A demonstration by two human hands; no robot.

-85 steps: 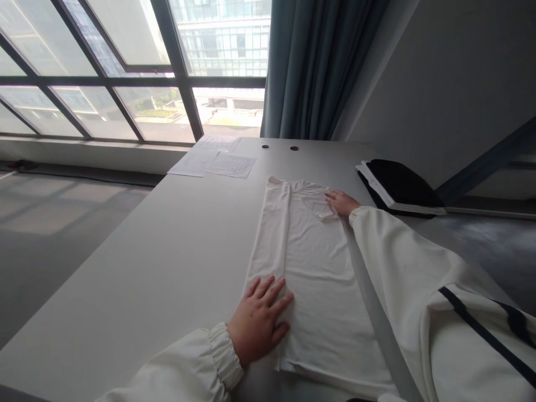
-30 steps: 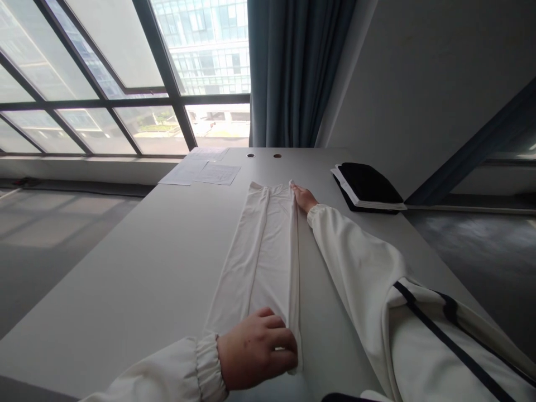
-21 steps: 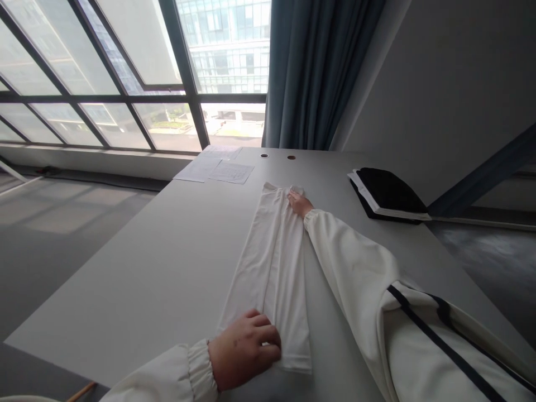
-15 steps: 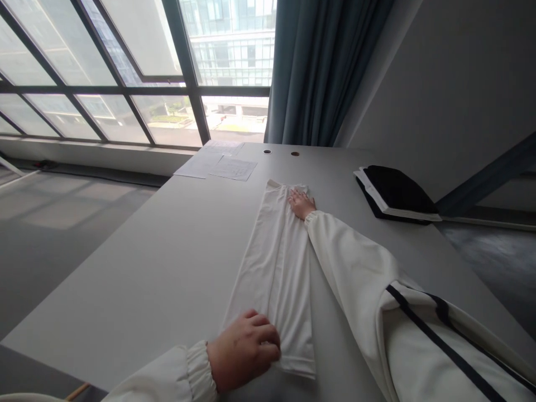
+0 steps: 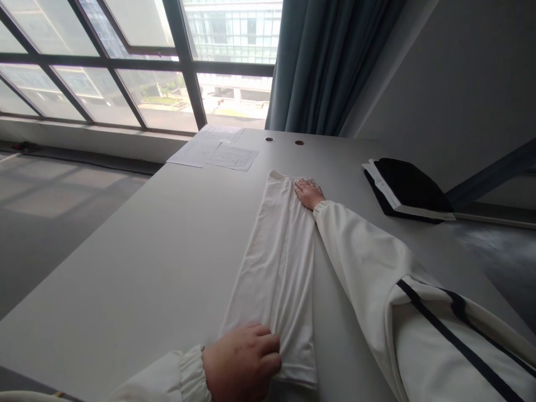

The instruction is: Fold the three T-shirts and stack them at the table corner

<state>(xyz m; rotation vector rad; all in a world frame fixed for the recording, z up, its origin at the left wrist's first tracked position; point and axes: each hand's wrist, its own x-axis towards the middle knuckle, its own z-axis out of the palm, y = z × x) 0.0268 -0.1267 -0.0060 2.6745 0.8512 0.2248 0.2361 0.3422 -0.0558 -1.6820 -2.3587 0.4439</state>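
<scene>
A white cloth garment (image 5: 272, 262), folded into a long narrow strip, lies lengthwise on the light grey table (image 5: 167, 251). Soft creases run along it, and its near end shows a stitched hem. My right hand (image 5: 309, 194) lies flat on the far end with fingers stretched out, pressing the fabric. At the near left corner my left hand (image 5: 243, 363) is closed over the garment, its fingers curled in. The thumb and the cloth under that palm are hidden.
On the right of the table sits a stack of folded black and white cloth (image 5: 408, 187). Paper sheets (image 5: 232, 157) lie at the far left edge, near two round cable holes (image 5: 269, 139). Behind stand a blue curtain (image 5: 322, 67) and windows.
The view has tilted slightly down, so everything appears higher. My right hand stays flat on the far end, and my left hand stays curled at the near corner.
</scene>
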